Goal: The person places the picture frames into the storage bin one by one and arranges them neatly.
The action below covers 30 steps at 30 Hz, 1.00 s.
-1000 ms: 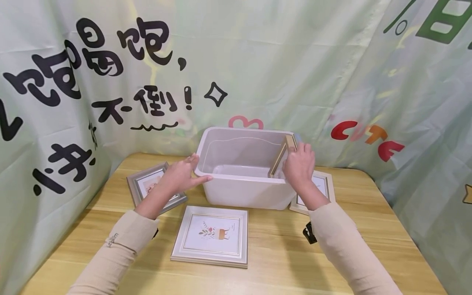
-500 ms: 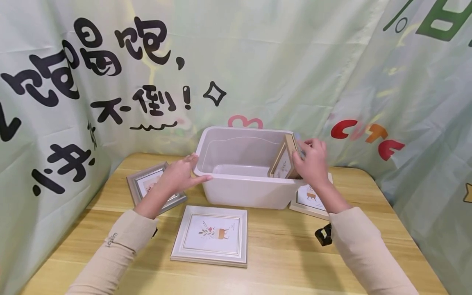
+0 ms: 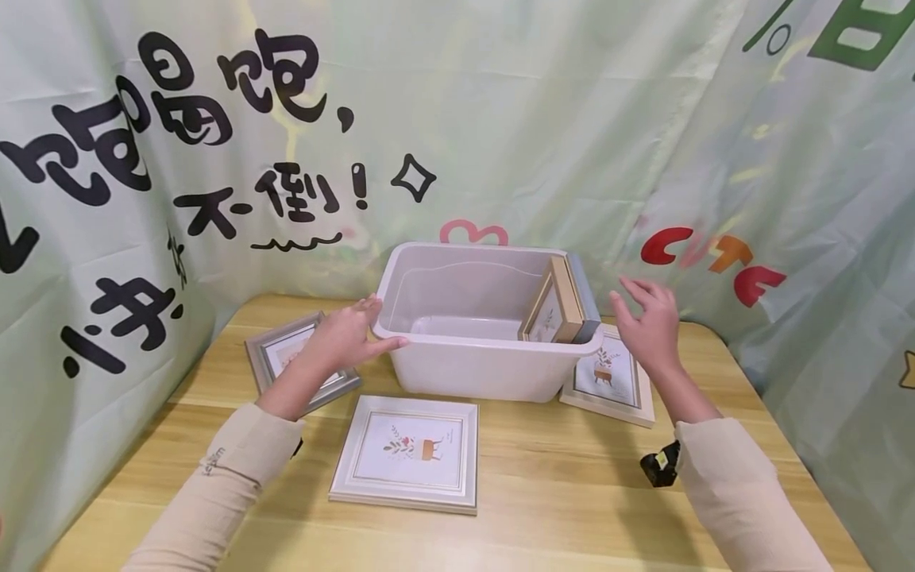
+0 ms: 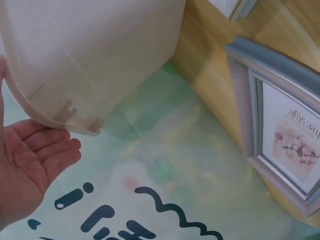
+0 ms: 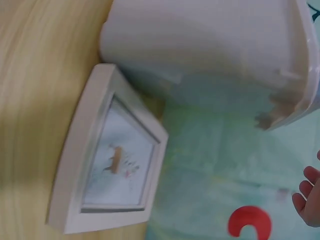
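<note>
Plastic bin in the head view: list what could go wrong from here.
The wooden frame and blue-grey frame stand at the right end of the bin, with open space to their left; they might topple that way, and the right hand touches neither.

The left hand touches the bin's near left corner; a push there could slide it against the pale frame lying close by its right side.

Place: curtained-off table corner | Evidence: we see pale green printed cloth (image 3: 543,143) hanging behind and both sides of a wood-grain table (image 3: 557,508); black characters (image 3: 291,193), word "CUTE" (image 3: 731,254) printed on it | Wider room: we cannot tell.
</note>
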Available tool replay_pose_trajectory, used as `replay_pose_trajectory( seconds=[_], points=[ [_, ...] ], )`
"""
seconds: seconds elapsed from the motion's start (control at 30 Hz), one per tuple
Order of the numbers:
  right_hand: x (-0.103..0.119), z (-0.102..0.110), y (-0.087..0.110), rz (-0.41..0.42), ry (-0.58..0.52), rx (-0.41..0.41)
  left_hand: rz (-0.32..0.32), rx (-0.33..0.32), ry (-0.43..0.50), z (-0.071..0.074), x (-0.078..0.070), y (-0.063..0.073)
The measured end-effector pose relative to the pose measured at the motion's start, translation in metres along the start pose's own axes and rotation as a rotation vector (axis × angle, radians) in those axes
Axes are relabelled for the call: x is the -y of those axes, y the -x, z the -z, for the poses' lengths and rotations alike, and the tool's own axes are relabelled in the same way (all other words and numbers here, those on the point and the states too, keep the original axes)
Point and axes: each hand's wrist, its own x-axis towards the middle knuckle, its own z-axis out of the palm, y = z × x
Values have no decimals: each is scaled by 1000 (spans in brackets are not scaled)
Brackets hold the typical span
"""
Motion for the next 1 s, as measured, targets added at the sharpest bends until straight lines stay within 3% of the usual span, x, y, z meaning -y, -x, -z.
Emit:
replay_pose_trajectory(
  seconds=[0.3,0.53,1.0],
  points=[
    [-31,-1,16,-87,19,2,20,10,-12,2,2,1],
    [-62,-3,43,-152,25,-28,-5,-2,-8,0,2,0],
    [-101,3,74,-516,96,211,-22,-10,0,-1,3,0]
  ],
)
